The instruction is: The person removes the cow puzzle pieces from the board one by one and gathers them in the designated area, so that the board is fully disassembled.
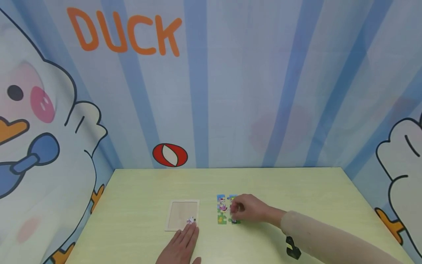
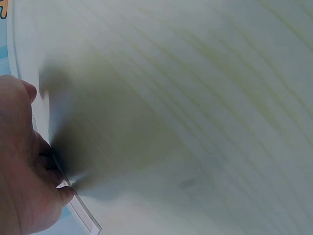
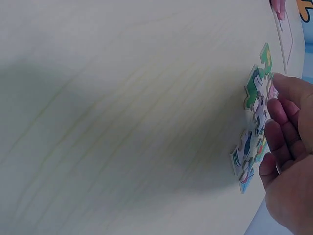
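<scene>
A pale wooden puzzle tray (image 1: 168,216) lies left of centre on the table, with one white puzzle piece (image 1: 191,220) in its near right corner. My left hand (image 1: 180,244) rests palm down at the tray's near edge, fingers extended, fingertips right at that piece. To the right, colourful jigsaw pieces (image 1: 221,209) lie in columns with a gap between them. Over the right-hand pieces (image 3: 257,83) my right hand (image 1: 248,208) bends its fingers, thumb and forefinger close together at them. I cannot tell whether a piece is pinched there.
The light wood-grain table (image 1: 138,183) extends around the tray and pieces. Behind it stands a striped blue backdrop (image 1: 230,110) with a printed duck. A black clip-like object (image 1: 292,248) shows beneath the right sleeve (image 1: 316,231).
</scene>
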Demonstrator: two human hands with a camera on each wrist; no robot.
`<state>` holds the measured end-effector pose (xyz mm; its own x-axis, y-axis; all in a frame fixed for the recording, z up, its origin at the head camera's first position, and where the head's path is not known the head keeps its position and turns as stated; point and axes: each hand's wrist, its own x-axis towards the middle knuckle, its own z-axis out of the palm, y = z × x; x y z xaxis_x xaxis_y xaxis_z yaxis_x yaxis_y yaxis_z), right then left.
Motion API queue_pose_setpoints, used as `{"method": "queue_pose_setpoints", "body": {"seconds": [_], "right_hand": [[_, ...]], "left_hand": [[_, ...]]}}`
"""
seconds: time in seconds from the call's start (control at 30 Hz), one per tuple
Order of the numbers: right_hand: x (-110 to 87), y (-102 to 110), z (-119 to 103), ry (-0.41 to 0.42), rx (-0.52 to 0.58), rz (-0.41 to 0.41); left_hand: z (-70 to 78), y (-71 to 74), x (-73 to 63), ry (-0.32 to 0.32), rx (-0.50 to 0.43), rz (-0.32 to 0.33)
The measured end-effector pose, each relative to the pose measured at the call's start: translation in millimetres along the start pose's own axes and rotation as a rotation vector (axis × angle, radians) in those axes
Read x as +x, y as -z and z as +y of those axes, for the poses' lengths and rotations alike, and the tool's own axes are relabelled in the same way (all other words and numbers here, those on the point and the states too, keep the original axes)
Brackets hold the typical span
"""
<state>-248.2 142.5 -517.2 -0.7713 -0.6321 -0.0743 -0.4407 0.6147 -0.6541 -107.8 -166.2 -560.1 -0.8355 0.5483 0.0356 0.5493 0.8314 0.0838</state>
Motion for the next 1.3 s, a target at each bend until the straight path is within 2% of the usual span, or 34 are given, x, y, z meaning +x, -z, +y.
{"method": "queue_pose_setpoints", "body": {"seconds": [0.17, 0.27, 0.43, 0.6, 0.93, 1.17, 1.3], "right_hand": [[-7.0, -1, 3, 0.049, -0.080, 0.018], [-10.1, -2, 6, 0.101, -0.119, 0.026], [-11.9, -5, 6, 0.133, -0.163, 0.033], [-13.5, -8, 4, 0.161, -0.215, 0.052], [-14.1, -8, 1, 0.205, -0.248, 0.042], [-16.5, -5, 0, 0.227, -0.261, 0.032], [-17.2, -5, 1, 0.234, -0.258, 0.033]], "left_hand": [[-0.2, 1.4, 0.0, 0.012, -0.016, -0.027], [-0.4, 0.8, -0.4, 0.008, 0.005, -0.012], [-0.6, -0.4, -0.6, 0.003, 0.042, 0.019], [-0.4, -0.5, -0.6, 0.008, 0.023, 0.006], [-0.5, -1.5, -0.5, -0.001, -0.016, 0.014], [-0.7, -2.6, -1.6, -0.022, 0.015, 0.069], [-0.2, -1.8, -1.7, -0.015, -0.003, 0.047]]}}
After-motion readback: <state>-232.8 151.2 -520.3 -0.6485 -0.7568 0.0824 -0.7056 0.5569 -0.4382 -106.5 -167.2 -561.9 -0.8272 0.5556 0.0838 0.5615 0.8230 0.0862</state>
